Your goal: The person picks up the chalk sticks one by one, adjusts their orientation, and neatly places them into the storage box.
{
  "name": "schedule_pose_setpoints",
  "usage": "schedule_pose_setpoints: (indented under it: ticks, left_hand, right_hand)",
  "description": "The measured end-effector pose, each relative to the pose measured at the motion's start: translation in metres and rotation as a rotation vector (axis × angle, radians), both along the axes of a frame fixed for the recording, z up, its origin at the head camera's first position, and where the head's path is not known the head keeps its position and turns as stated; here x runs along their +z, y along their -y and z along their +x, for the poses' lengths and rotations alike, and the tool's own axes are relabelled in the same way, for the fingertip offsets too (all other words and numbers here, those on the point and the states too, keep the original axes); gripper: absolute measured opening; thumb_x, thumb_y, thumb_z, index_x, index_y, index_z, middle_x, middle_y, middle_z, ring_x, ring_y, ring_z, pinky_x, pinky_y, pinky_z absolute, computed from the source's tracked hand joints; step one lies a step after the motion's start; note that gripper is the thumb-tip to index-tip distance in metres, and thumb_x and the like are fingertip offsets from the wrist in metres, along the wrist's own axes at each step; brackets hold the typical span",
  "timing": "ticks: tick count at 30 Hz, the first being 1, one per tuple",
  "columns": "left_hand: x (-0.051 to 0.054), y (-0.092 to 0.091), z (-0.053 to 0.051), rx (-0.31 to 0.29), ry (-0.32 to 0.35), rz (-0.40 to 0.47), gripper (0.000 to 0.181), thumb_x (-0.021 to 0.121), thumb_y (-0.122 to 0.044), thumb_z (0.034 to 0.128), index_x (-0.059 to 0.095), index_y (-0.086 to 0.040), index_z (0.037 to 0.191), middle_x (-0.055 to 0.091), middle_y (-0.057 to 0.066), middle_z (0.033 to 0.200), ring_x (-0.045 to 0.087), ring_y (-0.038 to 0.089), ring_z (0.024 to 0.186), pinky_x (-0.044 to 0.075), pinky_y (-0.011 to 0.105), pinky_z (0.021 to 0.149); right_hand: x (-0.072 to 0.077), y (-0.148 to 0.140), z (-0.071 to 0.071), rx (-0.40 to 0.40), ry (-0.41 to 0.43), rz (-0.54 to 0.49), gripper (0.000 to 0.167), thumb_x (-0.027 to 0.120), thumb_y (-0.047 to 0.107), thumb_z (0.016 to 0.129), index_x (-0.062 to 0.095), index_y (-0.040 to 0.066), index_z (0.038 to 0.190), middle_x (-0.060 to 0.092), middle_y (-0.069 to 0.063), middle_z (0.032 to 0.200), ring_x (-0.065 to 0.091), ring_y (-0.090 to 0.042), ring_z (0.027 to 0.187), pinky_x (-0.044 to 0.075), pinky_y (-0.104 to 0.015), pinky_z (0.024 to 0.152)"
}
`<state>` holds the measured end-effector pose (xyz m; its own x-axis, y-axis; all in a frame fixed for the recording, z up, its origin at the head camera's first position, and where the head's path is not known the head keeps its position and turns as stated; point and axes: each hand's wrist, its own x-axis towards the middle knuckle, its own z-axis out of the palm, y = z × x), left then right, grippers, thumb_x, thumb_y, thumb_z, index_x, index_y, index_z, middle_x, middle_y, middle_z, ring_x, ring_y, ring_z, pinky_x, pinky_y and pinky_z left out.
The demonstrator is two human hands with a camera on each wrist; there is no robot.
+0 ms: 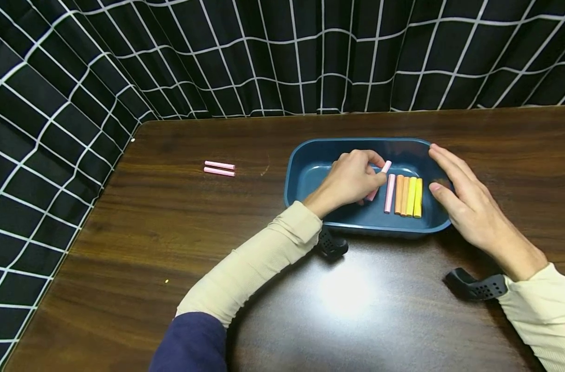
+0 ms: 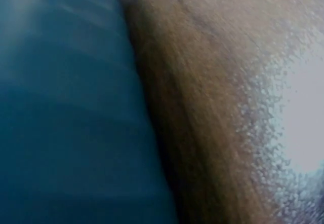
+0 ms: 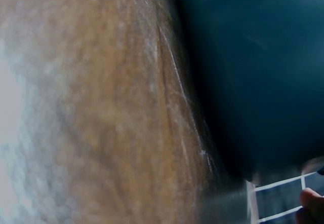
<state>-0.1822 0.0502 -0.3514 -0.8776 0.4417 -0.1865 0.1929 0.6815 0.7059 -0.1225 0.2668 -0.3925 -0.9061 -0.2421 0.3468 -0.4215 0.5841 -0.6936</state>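
A blue rectangular tub (image 1: 310, 175) stands on the table, and my left hand (image 1: 352, 178) reaches into it. Between thumb and fingers this hand pinches a pink chalk stick (image 1: 386, 167), tilted, with its middle partly hidden by the fingertips. Just right of it, another pink chalk stick (image 1: 390, 194) lies beside two orange chalk sticks (image 1: 401, 195) and two yellow chalk sticks (image 1: 414, 197), lined up side by side. At the tub's right end, my right hand (image 1: 473, 209) touches the rim with its fingers extended. Both wrist views show mostly the tub's outer wall (image 2: 76, 133).
Two more pink chalk sticks (image 1: 219, 168) lie on the brown wooden table (image 1: 147, 227), left of the tub. A tiny yellow bit (image 1: 166, 281) is nearer the front. Black curtain (image 1: 263, 57) with a white grid borders the table at the back and left.
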Motion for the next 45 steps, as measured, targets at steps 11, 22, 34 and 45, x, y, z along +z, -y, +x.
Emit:
schedule_pose_setpoints:
  ticks: [11, 22, 34, 45]
  left_hand:
    - [-0.0015, -0.0039, -0.0014, 0.019, 0.068, 0.030, 0.032, 0.060, -0.020, 0.0994, 0.061, -0.009, 0.129, 0.064, 0.001, 0.073, 0.061, 0.012, 0.048, 0.049, 0.018, 0.047]
    - [-0.0031, -0.0017, -0.0023, 0.045, 0.177, 0.121, 0.030, 0.060, -0.016, 0.0993, 0.060, -0.006, 0.128, 0.064, 0.004, 0.073, 0.058, 0.012, 0.051, 0.056, 0.023, 0.053]
    - [-0.0041, -0.0029, -0.0033, 0.092, 0.300, 0.174, 0.035, 0.066, -0.002, 0.0926, 0.057, -0.004, 0.127, 0.070, 0.009, 0.082, 0.058, 0.012, 0.054, 0.056, 0.023, 0.055]
    - [-0.0047, -0.0014, -0.0023, 0.052, 0.301, 0.183, 0.029, 0.065, 0.000, 0.0925, 0.060, -0.003, 0.121, 0.068, 0.008, 0.079, 0.058, 0.013, 0.055, 0.056, 0.023, 0.055]
  right_hand:
    - [0.0004, -0.0013, -0.0003, -0.006, 0.010, 0.007, 0.058, 0.048, 0.008, 0.099, 0.033, 0.012, 0.155, 0.029, -0.012, 0.162, 0.022, 0.003, 0.146, 0.013, -0.010, 0.115]
    - [0.0001, -0.0003, -0.0010, -0.011, 0.016, 0.013, 0.058, 0.048, 0.009, 0.099, 0.032, 0.012, 0.155, 0.029, -0.012, 0.162, 0.022, 0.003, 0.146, 0.012, -0.010, 0.115]
    - [-0.0005, 0.0003, -0.0017, -0.005, 0.004, 0.009, 0.058, 0.048, 0.008, 0.099, 0.033, 0.012, 0.155, 0.029, -0.011, 0.162, 0.022, 0.005, 0.145, 0.013, -0.009, 0.114]
    - [0.0001, 0.0000, -0.0020, -0.005, -0.004, 0.009, 0.058, 0.048, 0.007, 0.099, 0.034, 0.010, 0.154, 0.030, -0.013, 0.162, 0.022, 0.005, 0.146, 0.013, -0.009, 0.114]
